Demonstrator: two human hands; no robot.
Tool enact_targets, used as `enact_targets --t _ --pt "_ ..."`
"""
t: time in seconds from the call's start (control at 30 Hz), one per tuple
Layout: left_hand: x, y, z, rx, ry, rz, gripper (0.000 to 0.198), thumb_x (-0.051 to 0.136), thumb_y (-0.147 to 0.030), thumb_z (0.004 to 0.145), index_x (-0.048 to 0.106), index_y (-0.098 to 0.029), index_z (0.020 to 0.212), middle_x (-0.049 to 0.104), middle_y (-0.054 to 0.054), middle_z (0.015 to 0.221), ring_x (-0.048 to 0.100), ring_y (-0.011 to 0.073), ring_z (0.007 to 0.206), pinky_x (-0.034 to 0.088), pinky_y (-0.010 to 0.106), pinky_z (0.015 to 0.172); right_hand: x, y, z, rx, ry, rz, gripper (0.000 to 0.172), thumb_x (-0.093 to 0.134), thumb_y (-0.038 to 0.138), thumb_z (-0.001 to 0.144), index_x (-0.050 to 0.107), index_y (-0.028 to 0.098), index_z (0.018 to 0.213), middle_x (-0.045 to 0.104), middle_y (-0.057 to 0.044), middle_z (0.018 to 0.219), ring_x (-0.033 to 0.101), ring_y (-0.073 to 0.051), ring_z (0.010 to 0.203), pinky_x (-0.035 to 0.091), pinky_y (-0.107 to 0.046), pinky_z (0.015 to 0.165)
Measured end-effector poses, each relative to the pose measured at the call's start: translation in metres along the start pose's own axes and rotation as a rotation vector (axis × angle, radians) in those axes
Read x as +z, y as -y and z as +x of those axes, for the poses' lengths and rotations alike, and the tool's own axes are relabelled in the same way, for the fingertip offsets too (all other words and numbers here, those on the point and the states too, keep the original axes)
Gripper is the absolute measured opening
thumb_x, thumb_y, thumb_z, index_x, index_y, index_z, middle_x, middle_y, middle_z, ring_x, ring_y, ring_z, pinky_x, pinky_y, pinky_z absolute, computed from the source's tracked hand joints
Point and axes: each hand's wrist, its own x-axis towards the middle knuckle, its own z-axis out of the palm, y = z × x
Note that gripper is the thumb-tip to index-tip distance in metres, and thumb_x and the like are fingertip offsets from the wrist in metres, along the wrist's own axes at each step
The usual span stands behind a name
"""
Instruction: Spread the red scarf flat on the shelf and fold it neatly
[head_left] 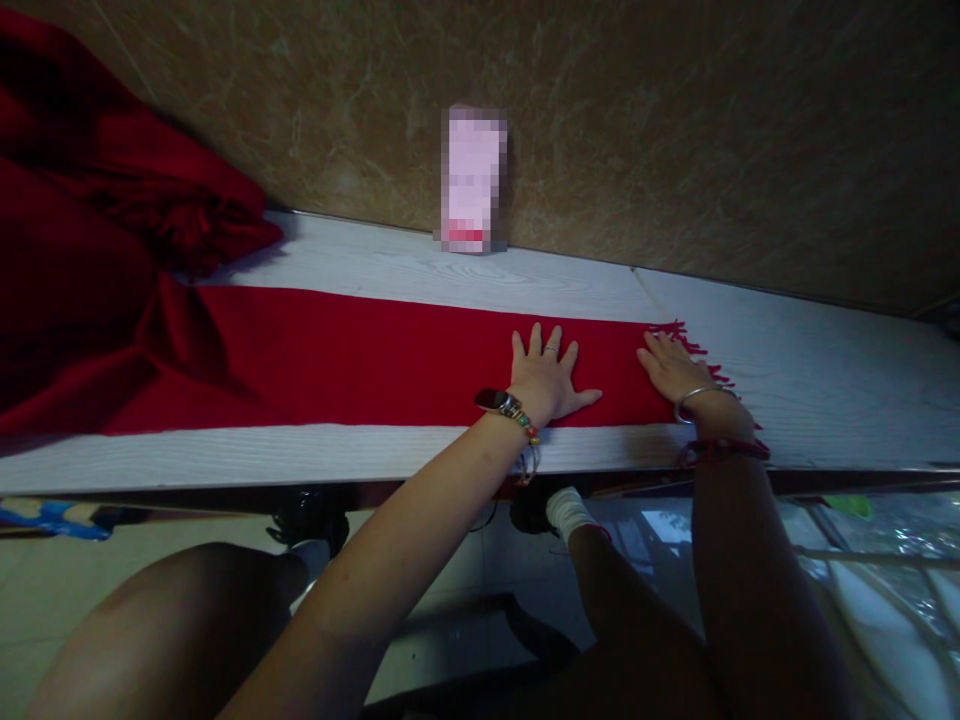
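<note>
A long red scarf (pixel 375 350) lies spread along a white wood-grain surface, its fringe at the right end. My left hand (pixel 545 380) presses flat on the scarf right of its middle, fingers spread wide. Close to the fringed end, my right hand (pixel 675 370) rests palm down on the cloth with its fingers stretched out. Part of the fringe is hidden under this hand. Toward the left the scarf is wrinkled and runs up to a heap of red fabric (pixel 67 220) with a fringe of its own.
A blurred pink, upright thing (pixel 472 180) stands against the brown marbled wall (pixel 337 110) behind the white surface (pixel 840 370). Below the front edge are my legs and feet over a tiled floor. Clear plastic wrapping (pixel 900 540) lies at the lower right.
</note>
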Motion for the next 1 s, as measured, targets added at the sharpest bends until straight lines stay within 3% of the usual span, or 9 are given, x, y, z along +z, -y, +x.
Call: enact_targets --t 0.17,0.3,0.53,0.63,0.7,0.77,0.87,1.0 --pt "0.0 -0.001 0.0 -0.045 -0.055 -0.022 0.073 0.031 -0.058 0.086 0.022 -0.017 0.145 0.013 0.009 0.153 0.007 0.0325 0.14 0.009 0.057 0.11 0.001 0.033 0.009 -0.203 -0.003 0.064 0.057 0.023 0.05 0.089 0.037 0.027 0.14 0.034 -0.008 0.148 0.029 -0.036 0.134 0.03 -0.067 0.098" --pt "0.001 -0.001 -0.001 -0.117 -0.107 -0.053 0.066 0.029 -0.053 0.088 0.025 -0.018 0.144 0.016 0.009 0.153 0.01 0.032 0.14 0.01 0.059 0.109 0.012 0.04 0.015 -0.178 0.014 0.102 0.054 0.023 0.051 0.088 0.037 0.035 0.138 0.036 -0.005 0.147 0.031 -0.035 0.133 0.03 -0.068 0.097" --pt "0.001 0.0 0.0 -0.113 -0.053 -0.044 0.068 0.026 -0.054 0.089 0.021 -0.017 0.146 0.01 0.009 0.154 0.004 0.0326 0.14 0.006 0.06 0.109 0.018 0.003 0.015 -0.016 -0.046 0.061 0.054 0.027 0.048 0.088 0.043 0.028 0.136 0.041 -0.012 0.143 0.036 -0.04 0.129 0.029 -0.073 0.093" --pt "0.001 0.0 0.001 -0.106 -0.056 -0.045 0.068 0.026 -0.054 0.089 0.022 -0.016 0.145 0.011 0.011 0.154 0.004 0.0342 0.14 0.007 0.062 0.109 0.012 -0.016 0.007 -0.043 -0.147 0.038 0.055 0.032 0.047 0.087 0.046 0.021 0.134 0.043 -0.018 0.14 0.038 -0.042 0.127 0.033 -0.073 0.09" --pt "0.002 -0.001 0.001 -0.092 -0.089 -0.043 0.065 0.028 -0.051 0.09 0.026 -0.016 0.144 0.015 0.013 0.153 0.008 0.0364 0.139 0.01 0.063 0.107 0.0 -0.023 -0.002 -0.118 -0.161 0.014 0.054 0.038 0.043 0.085 0.047 0.017 0.132 0.044 -0.018 0.139 0.04 -0.039 0.126 0.036 -0.065 0.094" --pt "0.003 -0.002 0.0 -0.007 -0.147 -0.034 0.059 0.033 -0.045 0.09 0.033 -0.016 0.141 0.022 0.015 0.151 0.013 0.0371 0.138 0.017 0.062 0.106 -0.015 -0.025 -0.014 -0.23 -0.136 -0.003 0.049 0.044 0.037 0.082 0.053 0.019 0.127 0.05 -0.014 0.134 0.045 -0.033 0.123 0.04 -0.054 0.099" --pt "0.006 -0.004 -0.001 0.279 -0.203 -0.007 0.05 0.039 -0.041 0.09 0.044 -0.017 0.133 0.037 0.013 0.144 0.025 0.0326 0.135 0.028 0.053 0.104 -0.035 -0.022 -0.035 -0.359 -0.052 -0.045 0.038 0.048 0.032 0.078 0.064 0.025 0.112 0.064 -0.007 0.118 0.058 -0.027 0.109 0.046 -0.044 0.094" --pt "0.01 -0.009 -0.001 0.588 -0.213 0.063 0.047 0.045 -0.046 0.087 0.055 -0.016 0.122 0.054 0.011 0.127 0.045 0.0255 0.12 0.038 0.042 0.096 -0.04 -0.019 -0.067 -0.445 0.002 -0.106 0.029 0.05 0.022 0.072 0.07 0.024 0.093 0.072 -0.004 0.096 0.065 -0.023 0.09 0.052 -0.038 0.082"
